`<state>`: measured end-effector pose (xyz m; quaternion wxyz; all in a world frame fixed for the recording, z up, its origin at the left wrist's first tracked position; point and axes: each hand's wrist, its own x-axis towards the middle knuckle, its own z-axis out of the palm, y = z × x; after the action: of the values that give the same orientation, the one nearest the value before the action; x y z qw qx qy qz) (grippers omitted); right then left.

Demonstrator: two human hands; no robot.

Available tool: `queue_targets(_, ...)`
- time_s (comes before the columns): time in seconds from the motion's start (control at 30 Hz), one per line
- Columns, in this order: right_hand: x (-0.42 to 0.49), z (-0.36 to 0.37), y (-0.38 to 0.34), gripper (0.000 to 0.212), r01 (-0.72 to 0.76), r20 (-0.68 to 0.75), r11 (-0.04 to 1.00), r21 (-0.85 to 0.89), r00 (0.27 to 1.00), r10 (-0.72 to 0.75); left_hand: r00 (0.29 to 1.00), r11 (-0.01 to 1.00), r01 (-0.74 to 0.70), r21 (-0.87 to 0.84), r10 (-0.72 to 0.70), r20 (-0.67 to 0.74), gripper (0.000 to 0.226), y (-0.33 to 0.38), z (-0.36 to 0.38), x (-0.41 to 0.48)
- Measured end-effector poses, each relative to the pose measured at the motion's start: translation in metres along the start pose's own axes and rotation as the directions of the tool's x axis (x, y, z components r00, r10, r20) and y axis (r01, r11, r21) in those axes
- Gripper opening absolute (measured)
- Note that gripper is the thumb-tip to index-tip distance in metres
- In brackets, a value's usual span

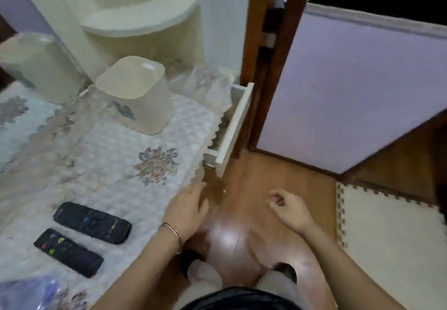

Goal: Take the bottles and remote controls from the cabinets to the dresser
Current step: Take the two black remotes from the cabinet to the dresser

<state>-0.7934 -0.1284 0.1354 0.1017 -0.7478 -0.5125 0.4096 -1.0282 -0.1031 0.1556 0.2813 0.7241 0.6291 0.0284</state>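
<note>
Left hand (187, 209) flat at dresser (135, 140) edge; right hand (289, 209) loosely curled, empty.

Two remote controls (79, 238) lie side by side on the dresser (116, 164), both hands empty.

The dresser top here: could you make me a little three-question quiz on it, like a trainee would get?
1. How many remote controls lie on the quilted cloth?
2. True or false: the left hand holds a bottle.
3. The white drawer is: A) pulled out, B) pushed shut?

Key:
1. Two: the farther remote and the nearer remote, side by side.
2. False; both it and the right hand are empty.
3. A.
</note>
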Motion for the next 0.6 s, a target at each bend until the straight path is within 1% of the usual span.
queue_targets(0.07, -0.021, -0.025, 0.060, 0.036, -0.125, -0.034, 0.989, 0.079, 0.991, 0.128, 0.995, 0.998, -0.069, 0.010, 0.068, 0.074, 0.043, 0.041, 0.026, 0.013)
queue_targets(0.1, -0.033, -0.037, 0.090, 0.037, -0.180, -0.050, 0.976, 0.126, 0.981, 0.187, 0.988, 0.997, -0.081, 0.005, 0.079, 0.129, 0.042, 0.061, 0.042, 0.017)
queue_targets(0.2, -0.079, -0.070, 0.176, 0.039, -0.343, -0.041, 0.904, 0.257, 0.930, 0.364, 0.948, 0.999, -0.022, -0.038, 0.033, 0.318, 0.036, 0.119, 0.092, 0.023)
queue_targets(0.27, -0.114, -0.085, 0.229, 0.041, -0.451, -0.038, 0.826, 0.338, 0.870, 0.491, 0.908, 1.000, -0.014, -0.006, 0.016, 0.419, 0.034, 0.152, 0.127, 0.024)
queue_targets(0.3, -0.132, -0.090, 0.254, 0.042, -0.498, -0.041, 0.775, 0.390, 0.831, 0.554, 0.881, 0.999, -0.038, 0.032, 0.019, 0.472, 0.035, 0.170, 0.142, 0.023)
queue_targets(0.37, -0.167, -0.097, 0.297, 0.041, -0.563, -0.039, 0.657, 0.501, 0.744, 0.667, 0.823, 0.985, -0.137, 0.105, 0.055, 0.565, 0.037, 0.207, 0.162, 0.018)
queue_targets(0.4, -0.184, -0.098, 0.314, 0.040, -0.580, -0.036, 0.593, 0.559, 0.697, 0.716, 0.800, 0.975, -0.185, 0.121, 0.078, 0.595, 0.038, 0.223, 0.172, 0.019)
queue_targets(0.47, -0.213, -0.096, 0.342, 0.040, -0.569, -0.041, 0.455, 0.685, 0.593, 0.804, 0.750, 0.945, -0.286, 0.158, 0.118, 0.651, 0.039, 0.258, 0.188, 0.026)
queue_targets(0.53, -0.240, -0.087, 0.361, 0.038, -0.500, -0.044, 0.311, 0.808, 0.476, 0.878, 0.718, 0.901, -0.385, 0.201, 0.156, 0.678, 0.037, 0.294, 0.203, 0.036)
queue_targets(0.6, -0.262, -0.071, 0.371, 0.033, -0.402, 0.014, 0.142, 0.905, 0.360, 0.933, 0.669, 0.835, -0.489, 0.253, 0.173, 0.722, 0.035, 0.333, 0.218, 0.045)
